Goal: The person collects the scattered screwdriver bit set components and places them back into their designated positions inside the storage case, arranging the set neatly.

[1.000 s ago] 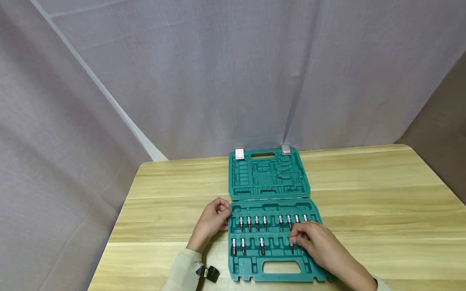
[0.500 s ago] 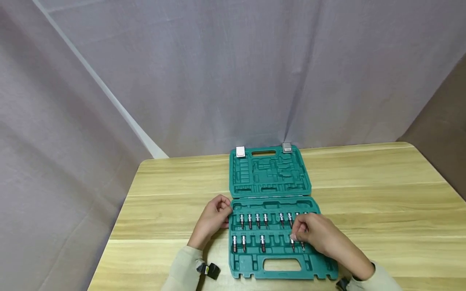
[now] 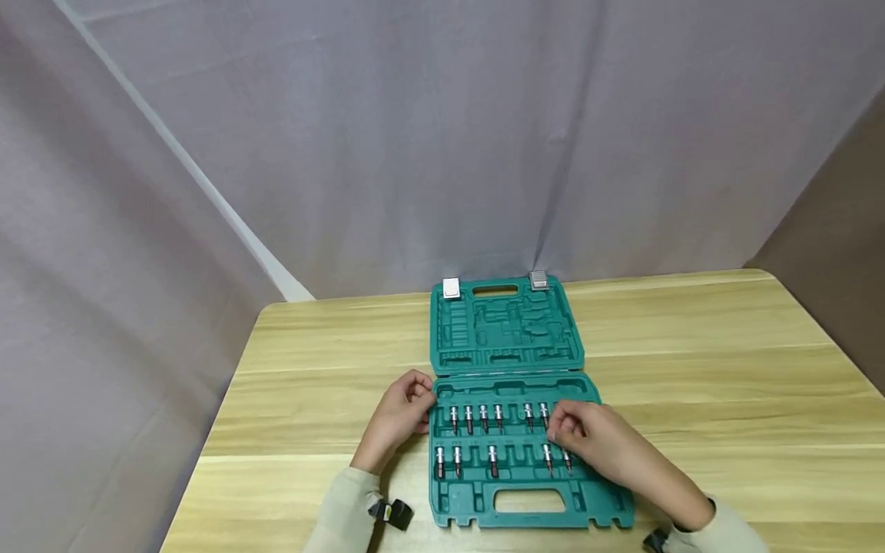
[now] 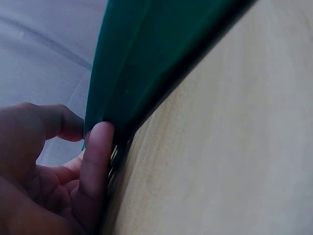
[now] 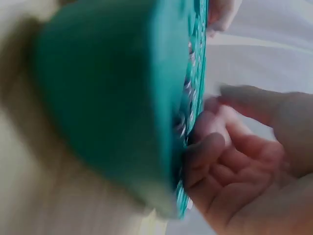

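A green tool case (image 3: 477, 507) lies open on the wooden table, with two rows of silver-topped screwdriver bit sockets in its near half. My left hand (image 3: 399, 411) is at the case's left side; in the left wrist view its fingers (image 4: 97, 161) hold the rim and side wall. Over the right part of the rows is my right hand (image 3: 591, 438), its fingers loosely bent and no bit showing between them. Just below its fingertips a bit socket (image 3: 548, 456) sits in the lower row. The right end of the upper row is hidden behind this hand.
The case's lid (image 3: 508, 326) lies folded back, with moulded recesses and two metal latches (image 3: 452, 288). Grey curtains (image 3: 415, 138) hang behind the table (image 3: 332, 346). Several slots in the lower row hold no bit, between the bit socket (image 3: 493, 461) and those at the right.
The right hand's fingertips have moved off the lower-row bit socket, up towards the upper row, now covering its right end. The left hand stays at the case's side.
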Demonstrator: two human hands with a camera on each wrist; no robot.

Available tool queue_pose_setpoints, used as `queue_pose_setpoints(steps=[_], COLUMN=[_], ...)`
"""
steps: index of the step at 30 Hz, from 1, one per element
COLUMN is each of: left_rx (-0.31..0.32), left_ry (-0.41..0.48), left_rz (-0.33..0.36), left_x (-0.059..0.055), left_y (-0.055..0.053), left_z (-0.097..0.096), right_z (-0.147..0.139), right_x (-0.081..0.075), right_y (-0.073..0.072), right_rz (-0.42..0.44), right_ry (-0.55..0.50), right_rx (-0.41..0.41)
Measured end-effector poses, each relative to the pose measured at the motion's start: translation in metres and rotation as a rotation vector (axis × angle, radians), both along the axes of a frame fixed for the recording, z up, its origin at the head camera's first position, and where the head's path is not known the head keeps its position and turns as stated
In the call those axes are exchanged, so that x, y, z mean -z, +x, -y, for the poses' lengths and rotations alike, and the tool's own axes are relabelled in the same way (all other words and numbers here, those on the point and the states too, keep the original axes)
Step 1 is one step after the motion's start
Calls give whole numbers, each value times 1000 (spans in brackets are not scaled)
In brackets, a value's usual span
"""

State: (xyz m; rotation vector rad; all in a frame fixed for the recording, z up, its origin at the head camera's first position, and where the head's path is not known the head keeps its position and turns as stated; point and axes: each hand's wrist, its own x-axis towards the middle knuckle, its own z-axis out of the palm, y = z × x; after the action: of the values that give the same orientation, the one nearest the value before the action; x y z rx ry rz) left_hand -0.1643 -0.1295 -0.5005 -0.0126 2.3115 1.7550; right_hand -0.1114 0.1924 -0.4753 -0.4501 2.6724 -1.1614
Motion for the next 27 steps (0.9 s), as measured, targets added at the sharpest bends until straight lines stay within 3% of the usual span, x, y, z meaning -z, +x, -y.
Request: queue_pose_setpoints(steps=[3, 8, 16, 21, 27], left_rx=[8, 34, 31, 33, 42], left_ry=[0, 18, 27, 5, -53], left_rz=[25, 54, 72, 62, 45], left_x=[-2, -6, -10, -13, -14], left_y=[0, -3, -1, 0, 1], left_z=[4, 8, 5, 1, 3], right_z=[-12, -40, -56, -54, -56], right_x=[0, -3, 2, 7, 11], right_y=[0, -13, -22, -20, -20], right_rz=[-76, -159, 133, 145, 180], right_ry=[-67, -35, -169, -167, -257], right_rx=[112, 282, 240, 264, 253])
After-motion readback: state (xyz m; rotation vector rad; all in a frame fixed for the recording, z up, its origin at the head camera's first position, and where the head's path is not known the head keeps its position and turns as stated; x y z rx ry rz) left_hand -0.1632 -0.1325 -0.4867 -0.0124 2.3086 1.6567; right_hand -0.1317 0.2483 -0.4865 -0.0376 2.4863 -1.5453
